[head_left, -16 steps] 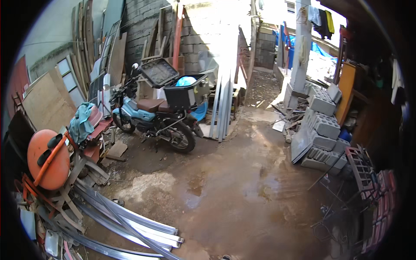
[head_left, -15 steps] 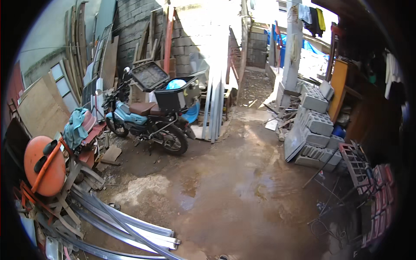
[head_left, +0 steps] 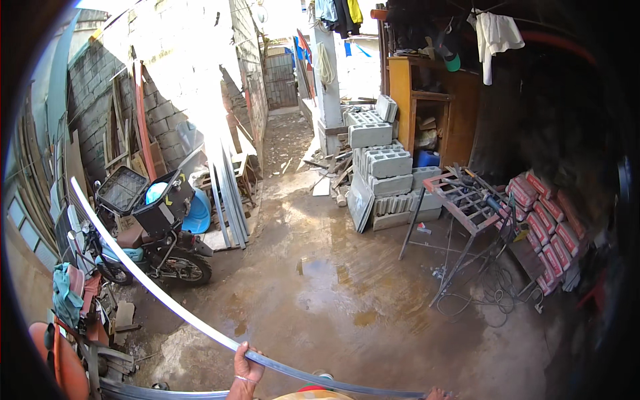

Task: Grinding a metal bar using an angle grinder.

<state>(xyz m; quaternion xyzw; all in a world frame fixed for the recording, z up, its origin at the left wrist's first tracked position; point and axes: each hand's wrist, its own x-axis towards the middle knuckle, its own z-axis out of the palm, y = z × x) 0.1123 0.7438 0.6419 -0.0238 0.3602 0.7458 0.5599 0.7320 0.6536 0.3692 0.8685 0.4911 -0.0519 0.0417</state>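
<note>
Wet brown concrete floor (head_left: 347,293) fills the middle of a messy work yard, with small puddles on it. At the bottom of the view, the person's left hand (head_left: 247,365) is wrapped tight around a long grey metal strip (head_left: 160,293). The strip is thin and looks bent in a big curve. It runs from the bottom right edge, through the left hand, and then up and away to the left, where its far end points up in front of the block wall (head_left: 100,93). The right hand (head_left: 440,394) only peeks in at the bottom edge, right at the near end of the strip. So little of it shows that you cannot tell if it is gripping or not. On the left stands a motorbike (head_left: 143,250) with a black box on its back and a blue tub (head_left: 198,212) behind it. The strip passes in front of the motorbike. More metal strips (head_left: 230,190) lean on the wall close by. Grey concrete blocks (head_left: 387,173) are stacked in the middle, far from the hands. A metal frame stand (head_left: 463,200) is on the right, with red bricks (head_left: 550,227) piled beside it and black cables (head_left: 493,293) lying under it on the floor. Clothes (head_left: 340,13) hang up high at the top.
</note>
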